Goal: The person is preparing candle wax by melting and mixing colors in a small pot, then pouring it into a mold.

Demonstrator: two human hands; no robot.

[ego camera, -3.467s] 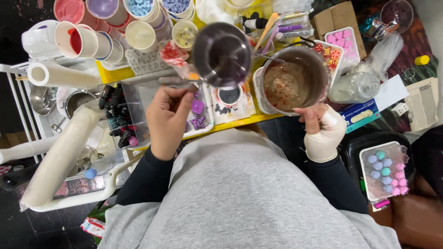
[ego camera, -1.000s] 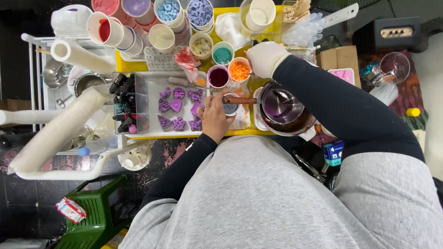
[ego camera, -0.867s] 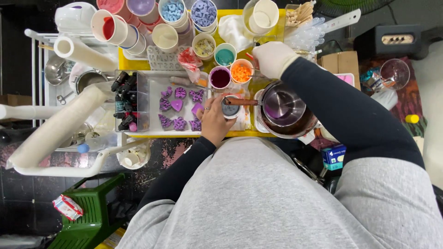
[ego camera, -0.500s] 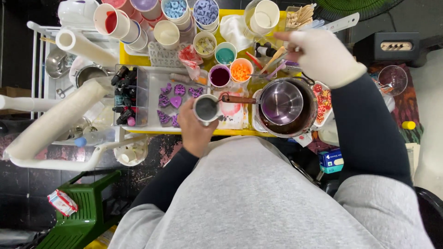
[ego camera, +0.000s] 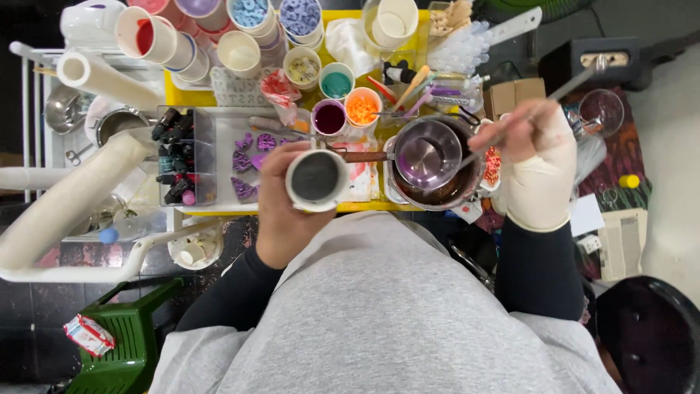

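The left hand [ego camera: 281, 208] grasps a small white paper cup of dark grey liquid [ego camera: 316, 177], lifted just left of the metal saucepan [ego camera: 426, 157]. The gloved right hand [ego camera: 536, 164] pinches a thin stirring stick [ego camera: 576, 80], probably metal. Left of the saucepan, purple moulded pieces [ego camera: 251, 157] already sit in the clear tray; the cup remains full.

Two hands [ego camera: 281, 211] [ego camera: 536, 164]; one gray-filled cup [ego camera: 316, 177]; one saucepan [ego camera: 426, 155].
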